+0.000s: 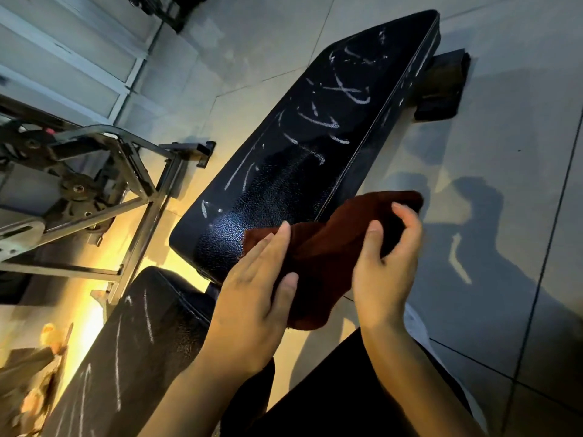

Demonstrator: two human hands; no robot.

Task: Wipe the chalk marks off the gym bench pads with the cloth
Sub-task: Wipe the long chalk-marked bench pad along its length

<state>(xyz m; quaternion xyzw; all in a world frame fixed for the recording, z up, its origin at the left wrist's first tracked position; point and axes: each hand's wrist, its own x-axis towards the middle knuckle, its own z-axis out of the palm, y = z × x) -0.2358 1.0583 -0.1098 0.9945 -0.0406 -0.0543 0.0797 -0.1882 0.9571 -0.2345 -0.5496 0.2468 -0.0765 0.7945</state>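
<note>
Looking down from the head camera, the long pad [318,134] of the gym bench is the thing to orient by, running from near the hands away toward the top of the view. Both hands are just at its near right corner, bunching up a dark reddish-brown cloth [325,247]. The left hand [252,294] has its fingers mostly straight and laid flat against the cloth, thumb tucked along the fabric, so it reads more like pressing than gripping. The right hand [385,266] is curled around the other end of the cloth, fingers hooked over the top edge. The cloth overlaps the pad's corner but I can't tell if it's actually touching the surface or held just above it. As for progress, I'd say barely started, if at all: the chalk marks [344,89] are scrawled all over the long pad's middle and far end, with a few more streaks [233,175] along its left side. The patch nearest the cloth looks clean and shiny, though that could just be a spot nobody chalked. Below and left of the long pad sits the second pad [132,351], and it has its own white lines untouched. Left of the long pad there's some metal frame equipment [94,171], and grey floor tiles [504,152] off to its right.
</note>
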